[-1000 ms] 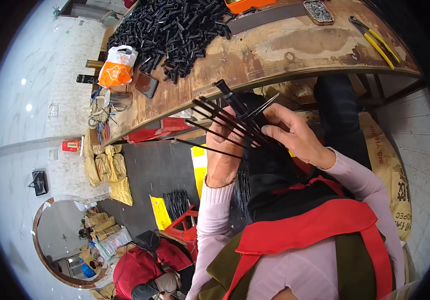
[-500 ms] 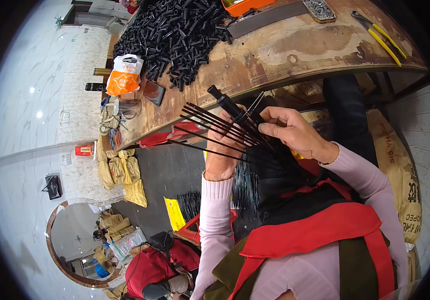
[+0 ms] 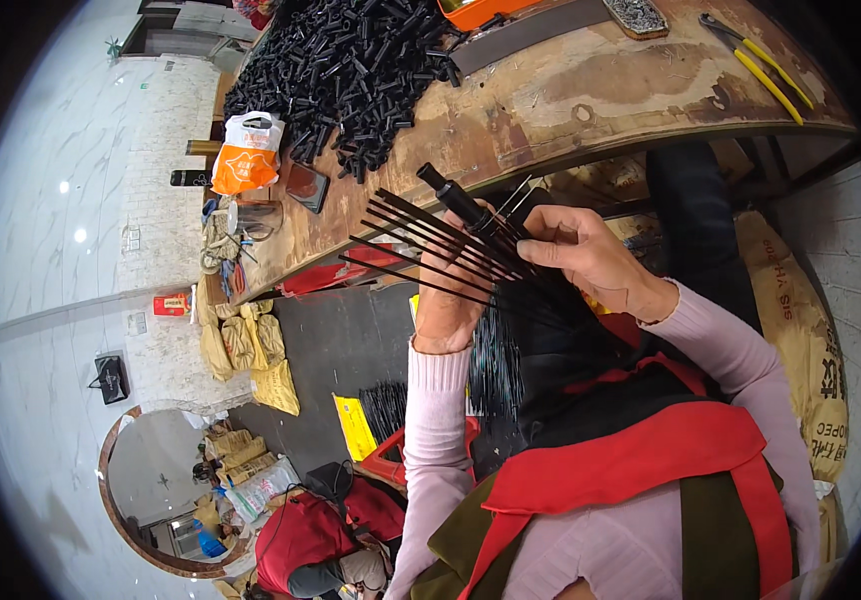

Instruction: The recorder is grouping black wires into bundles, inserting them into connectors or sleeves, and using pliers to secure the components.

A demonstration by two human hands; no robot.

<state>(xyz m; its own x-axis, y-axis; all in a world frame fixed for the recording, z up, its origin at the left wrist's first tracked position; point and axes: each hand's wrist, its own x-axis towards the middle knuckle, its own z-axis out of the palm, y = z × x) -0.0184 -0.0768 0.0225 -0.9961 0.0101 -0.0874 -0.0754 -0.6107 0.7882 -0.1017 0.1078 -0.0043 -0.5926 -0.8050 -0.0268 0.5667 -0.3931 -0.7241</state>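
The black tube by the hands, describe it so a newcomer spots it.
Find the wooden bench, then the left hand and right hand by its near edge. There, the stepped black tube points up-left, far thicker than the thin dark rods beside it.

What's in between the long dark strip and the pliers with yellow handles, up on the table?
In the head view, a small tray of silvery bits lies between the dark strip and the pliers.

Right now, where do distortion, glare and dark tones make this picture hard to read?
In the head view, the bench has a bowed front edge and the corners go black; there too, round glare spots dot the white wall; also in head view, the rods merge at their lower ends into black cloth.
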